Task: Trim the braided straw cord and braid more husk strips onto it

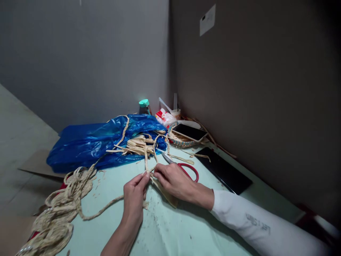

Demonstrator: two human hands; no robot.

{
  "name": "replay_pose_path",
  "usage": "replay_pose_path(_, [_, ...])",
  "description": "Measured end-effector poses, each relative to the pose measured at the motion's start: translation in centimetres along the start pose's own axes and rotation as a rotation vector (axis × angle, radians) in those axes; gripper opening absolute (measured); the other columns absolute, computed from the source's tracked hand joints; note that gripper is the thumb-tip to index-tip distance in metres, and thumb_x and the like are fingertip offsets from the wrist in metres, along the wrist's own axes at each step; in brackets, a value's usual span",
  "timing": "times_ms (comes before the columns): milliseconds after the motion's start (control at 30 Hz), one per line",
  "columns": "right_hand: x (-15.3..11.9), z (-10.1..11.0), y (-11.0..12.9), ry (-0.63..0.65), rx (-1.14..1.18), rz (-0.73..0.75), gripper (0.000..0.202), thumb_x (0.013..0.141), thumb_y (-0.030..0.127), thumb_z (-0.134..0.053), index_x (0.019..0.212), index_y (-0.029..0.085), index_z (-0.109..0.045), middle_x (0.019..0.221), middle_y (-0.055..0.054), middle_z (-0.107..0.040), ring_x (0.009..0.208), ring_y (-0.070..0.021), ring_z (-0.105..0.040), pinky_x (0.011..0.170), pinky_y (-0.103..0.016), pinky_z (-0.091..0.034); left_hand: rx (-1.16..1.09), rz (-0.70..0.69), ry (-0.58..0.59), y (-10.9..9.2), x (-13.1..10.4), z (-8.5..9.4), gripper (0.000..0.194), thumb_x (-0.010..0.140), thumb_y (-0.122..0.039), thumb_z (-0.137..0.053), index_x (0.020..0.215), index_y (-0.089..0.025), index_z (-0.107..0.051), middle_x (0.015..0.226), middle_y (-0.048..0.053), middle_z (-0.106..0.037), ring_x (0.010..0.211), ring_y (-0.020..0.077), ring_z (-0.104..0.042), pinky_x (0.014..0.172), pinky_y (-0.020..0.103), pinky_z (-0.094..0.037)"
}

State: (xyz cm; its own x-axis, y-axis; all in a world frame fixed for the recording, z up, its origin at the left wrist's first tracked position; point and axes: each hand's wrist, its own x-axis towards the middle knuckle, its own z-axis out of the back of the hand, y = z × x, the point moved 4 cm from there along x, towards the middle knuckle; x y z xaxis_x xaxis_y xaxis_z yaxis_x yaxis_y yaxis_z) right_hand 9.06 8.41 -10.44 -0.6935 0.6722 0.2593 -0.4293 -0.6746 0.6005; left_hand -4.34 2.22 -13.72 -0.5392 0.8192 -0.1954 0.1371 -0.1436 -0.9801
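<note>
My left hand (135, 193) pinches a pale strip of dried plant fibre (146, 160) where it meets a braided cord (106, 206). The cord runs left from under my left hand to a coiled heap of braid (57, 209). Close beside it, my right hand (173, 179) has its fingertips closed on the strands at the same spot. A wider flat strip (166, 195) hangs below my right hand. Just behind that hand lie scissors with red handles (197, 174), partly covered by it. A bundle of loose pale strips (140, 144) rests on a blue plastic bag (87, 137).
A phone (190, 132) lies on a round woven basket (183, 144). To the right is a black flat tablet-like slab (225, 170). A teal-lidded jar (144, 104) and a red-and-white packet (163, 117) stand in the back corner. Walls border the pale green tabletop (170, 234).
</note>
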Motion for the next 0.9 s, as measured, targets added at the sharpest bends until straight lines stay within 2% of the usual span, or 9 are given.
replay_pose_path(100, [0.3, 0.8, -0.3, 0.011, -0.025, 0.013, 0.025, 0.096, 0.029, -0.043, 0.081, 0.018, -0.060, 0.066, -0.001, -0.060, 0.056, -0.0105, -0.045, 0.056, -0.023, -0.028, -0.029, 0.013, 0.020, 0.1, 0.2, 0.1, 0.040, 0.059, -0.041, -0.081, 0.079, -0.008, -0.070, 0.045, -0.010, -0.029, 0.044, 0.0031, -0.019, 0.040, 0.016, -0.013])
replay_pose_path(167, [0.8, 2.2, -1.2, -0.010, -0.071, -0.040, 0.025, 0.096, 0.028, -0.042, 0.083, 0.018, -0.061, 0.068, -0.002, -0.061, 0.059, -0.0113, -0.049, 0.058, -0.023, -0.030, -0.071, 0.024, 0.018, 0.0, 0.3, 0.0, 0.041, 0.056, -0.040, -0.083, 0.076, -0.007, -0.070, 0.047, -0.010, -0.029, 0.044, 0.0026, -0.017, 0.040, 0.016, -0.012])
replay_pose_path(300, [1.6, 5.3, -4.0, -0.129, -0.341, -0.184, 0.022, 0.095, 0.029, -0.045, 0.098, 0.017, -0.063, 0.091, -0.010, -0.067, 0.079, -0.0194, -0.059, 0.063, -0.027, -0.034, -0.140, 0.035, 0.012, -0.3, 0.2, -0.1, 0.040, 0.053, -0.039, -0.085, 0.074, -0.007, -0.070, 0.049, -0.010, -0.030, 0.044, 0.0020, -0.016, 0.039, 0.016, -0.011])
replay_pose_path(367, [1.8, 5.6, -5.2, -0.073, -0.447, -0.223, 0.021, 0.092, 0.027, -0.050, 0.101, 0.014, -0.063, 0.098, -0.015, -0.066, 0.088, -0.0244, -0.059, 0.064, -0.029, -0.034, -0.159, 0.048, 0.033, -0.3, 0.1, -0.2, 0.040, 0.054, -0.039, -0.085, 0.073, -0.007, -0.070, 0.048, -0.010, -0.030, 0.043, 0.0016, -0.015, 0.038, 0.016, -0.011])
replay_pose_path(433, [1.9, 5.1, -5.9, -0.004, -0.461, -0.221, 0.015, 0.089, 0.020, -0.051, 0.090, 0.013, -0.065, 0.092, -0.015, -0.066, 0.085, -0.0245, -0.059, 0.063, -0.029, -0.034, -0.168, 0.048, 0.052, -0.3, -0.1, -0.3, 0.039, 0.055, -0.039, -0.085, 0.074, -0.007, -0.071, 0.048, -0.010, -0.033, 0.042, 0.0011, -0.017, 0.038, 0.016, -0.012])
replay_pose_path(533, [2.0, 4.7, -6.1, 0.015, -0.432, -0.191, 0.019, 0.087, 0.011, -0.047, 0.080, 0.014, -0.064, 0.088, -0.014, -0.065, 0.085, -0.0225, -0.058, 0.068, -0.029, -0.035, -0.171, 0.022, 0.053, -0.4, -0.1, -0.1, 0.037, 0.058, -0.037, -0.083, 0.077, -0.008, -0.072, 0.053, -0.006, -0.041, 0.042, 0.0008, -0.021, 0.039, 0.015, -0.015])
replay_pose_path(667, [2.1, 5.3, -5.2, -0.026, -0.373, -0.142, 0.017, 0.085, 0.011, -0.045, 0.088, 0.014, -0.061, 0.091, -0.010, -0.062, 0.089, -0.0205, -0.054, 0.076, -0.028, -0.037, -0.171, 0.001, 0.036, -0.4, 0.1, 0.1, 0.033, 0.061, -0.036, -0.081, 0.076, -0.009, -0.071, 0.052, -0.006, -0.043, 0.043, 0.0010, -0.023, 0.039, 0.015, -0.018])
replay_pose_path(833, [1.7, 4.7, -3.1, 0.089, 0.077, -0.054, 0.014, 0.084, 0.013, -0.043, 0.093, 0.017, -0.053, 0.088, -0.002, -0.059, 0.080, -0.0154, -0.052, 0.071, -0.025, -0.039, -0.151, -0.050, 0.008, -0.6, 0.4, 0.4, 0.030, 0.066, -0.036, -0.077, 0.079, -0.009, -0.073, 0.053, -0.003, -0.050, 0.043, 0.0015, -0.025, 0.039, 0.015, -0.018])
replay_pose_path(900, [1.4, 4.2, -1.8, 0.139, 0.230, -0.031, 0.010, 0.089, 0.021, -0.043, 0.092, 0.018, -0.052, 0.088, -0.001, -0.059, 0.080, -0.0154, -0.052, 0.071, -0.026, -0.039, -0.139, -0.075, 0.006, -0.8, 0.4, 0.5, 0.029, 0.068, -0.035, -0.075, 0.080, -0.009, -0.074, 0.054, -0.002, -0.053, 0.043, 0.0021, -0.026, 0.040, 0.016, -0.018])
